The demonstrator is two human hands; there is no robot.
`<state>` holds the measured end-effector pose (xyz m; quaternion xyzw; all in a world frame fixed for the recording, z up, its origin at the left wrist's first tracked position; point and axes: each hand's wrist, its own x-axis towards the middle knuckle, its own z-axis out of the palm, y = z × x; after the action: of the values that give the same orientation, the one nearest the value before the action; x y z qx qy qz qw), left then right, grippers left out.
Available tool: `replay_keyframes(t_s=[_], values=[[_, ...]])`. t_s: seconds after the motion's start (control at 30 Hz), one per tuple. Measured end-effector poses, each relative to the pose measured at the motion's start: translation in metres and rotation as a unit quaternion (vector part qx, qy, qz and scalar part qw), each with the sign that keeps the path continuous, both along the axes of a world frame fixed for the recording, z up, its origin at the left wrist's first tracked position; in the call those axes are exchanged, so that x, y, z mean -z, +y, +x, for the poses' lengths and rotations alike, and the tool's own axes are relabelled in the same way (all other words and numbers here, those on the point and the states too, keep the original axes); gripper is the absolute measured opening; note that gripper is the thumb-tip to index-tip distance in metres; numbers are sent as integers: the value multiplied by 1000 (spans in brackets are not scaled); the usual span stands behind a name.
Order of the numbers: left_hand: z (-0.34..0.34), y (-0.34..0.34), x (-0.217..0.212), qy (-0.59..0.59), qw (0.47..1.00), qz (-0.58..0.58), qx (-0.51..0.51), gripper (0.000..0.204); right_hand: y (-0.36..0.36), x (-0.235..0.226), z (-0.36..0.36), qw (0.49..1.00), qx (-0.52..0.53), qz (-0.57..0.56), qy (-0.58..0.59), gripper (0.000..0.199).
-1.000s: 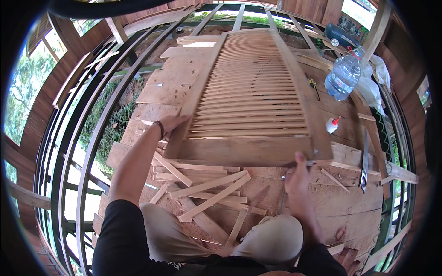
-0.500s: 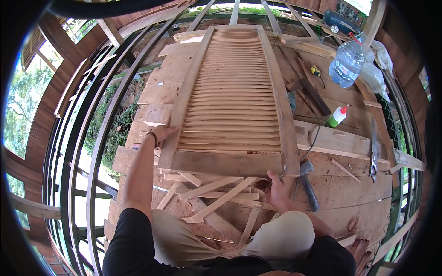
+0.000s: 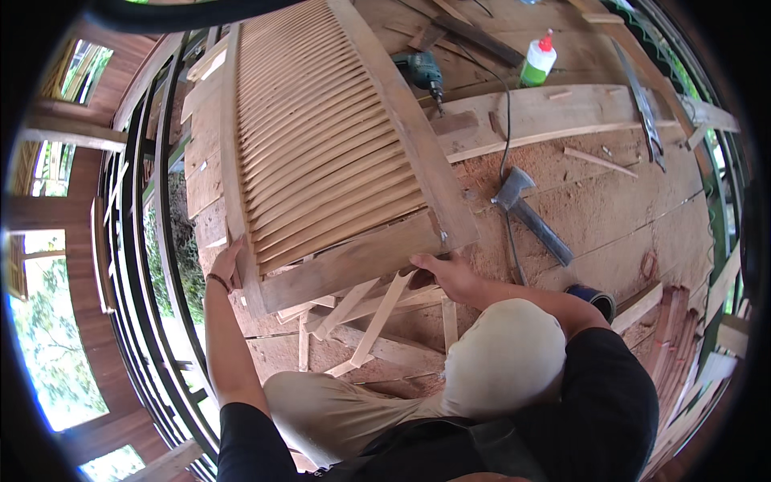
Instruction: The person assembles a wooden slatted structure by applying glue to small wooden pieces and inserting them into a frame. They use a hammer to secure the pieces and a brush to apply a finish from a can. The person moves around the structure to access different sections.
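Since the earlier frames, the slatted panel (image 3: 321,132) has shifted left, farther from the hatchet (image 3: 540,229), and more of the drill (image 3: 419,71) shows beside its right rail. It lies lengthwise ahead of the person, its near end above loose strips (image 3: 377,319) (whether it rests on them is hard to see). The right hand (image 3: 451,275) holds the near edge, close to the right corner, thumb against the rail and fingers curled beneath. The left hand (image 3: 226,263) touches the outer side of the left rail near its end; its fingers are partly hidden, so I can't make out how tightly it grips. A cord (image 3: 507,120) runs past the hatchet, the bottle (image 3: 538,62) stands behind the board (image 3: 562,115), and the saw (image 3: 642,116) lies at the right.
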<state>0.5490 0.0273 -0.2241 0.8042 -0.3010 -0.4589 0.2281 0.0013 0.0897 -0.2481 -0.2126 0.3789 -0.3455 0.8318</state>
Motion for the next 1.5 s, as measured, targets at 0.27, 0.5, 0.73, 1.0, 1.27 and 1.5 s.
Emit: replay_keyframes(t_s=[0.27, 0.5, 0.73, 1.0, 1.27, 1.5], values=[[-105, -39, -53, -430, 870, -222, 98, 59, -2, 35, -17, 989, -123, -68, -40, 35], [-361, -10, -75, -234, 837, -294, 397, 58, -4, 46, -75, 992, -44, -58, 100, 24], [-430, 26, -61, -262, 762, -288, 518, 94, -60, 46, -125, 948, 67, -124, 287, 21], [-428, 34, -31, -364, 732, -280, 504, 99, -54, 54, -125, 960, 83, -161, 214, 18], [-433, 32, -30, -370, 715, -312, 505, 92, -43, 20, -86, 956, 179, -209, 99, 15], [-430, 35, -28, -387, 711, -319, 493, 92, -58, 18, -93, 867, 137, -403, 260, 12]])
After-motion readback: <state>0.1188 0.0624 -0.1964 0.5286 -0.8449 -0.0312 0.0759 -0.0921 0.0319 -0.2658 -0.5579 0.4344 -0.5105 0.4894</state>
